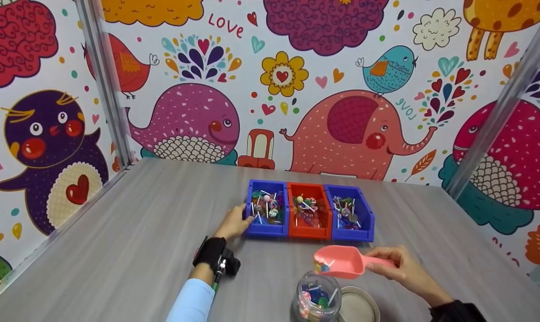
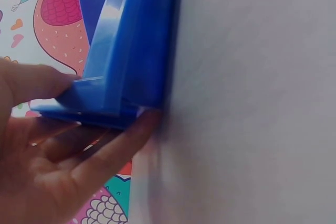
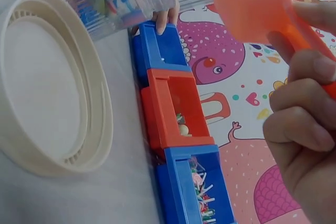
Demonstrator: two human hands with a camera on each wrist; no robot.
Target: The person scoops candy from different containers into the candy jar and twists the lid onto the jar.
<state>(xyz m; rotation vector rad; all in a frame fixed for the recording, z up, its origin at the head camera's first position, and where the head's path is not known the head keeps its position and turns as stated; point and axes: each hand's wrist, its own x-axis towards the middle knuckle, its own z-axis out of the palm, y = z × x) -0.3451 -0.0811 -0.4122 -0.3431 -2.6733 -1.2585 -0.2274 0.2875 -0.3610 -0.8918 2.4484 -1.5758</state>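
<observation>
My left hand (image 1: 233, 222) grips the side wall of the left blue bin (image 1: 267, 230), with the thumb (image 2: 44, 81) on one face and the fingers on the other. Lollipops fill that bin. In my right hand (image 1: 404, 271) is the handle of a pink scoop (image 1: 348, 262), its bowl close over the mouth of a clear jar (image 1: 300, 297). A few lollipops (image 1: 325, 267) lie near the scoop's front lip. More wrapped lollipops are inside the jar, and a cream round lid (image 3: 55, 161) lies beside it.
Joined to the left bin are a red bin (image 1: 309, 233) in the middle and another blue bin (image 1: 353, 235) on the right, both holding lollipops. They stand on a grey wood-grain table (image 1: 171, 201). Walls with cartoon animals enclose its back and sides.
</observation>
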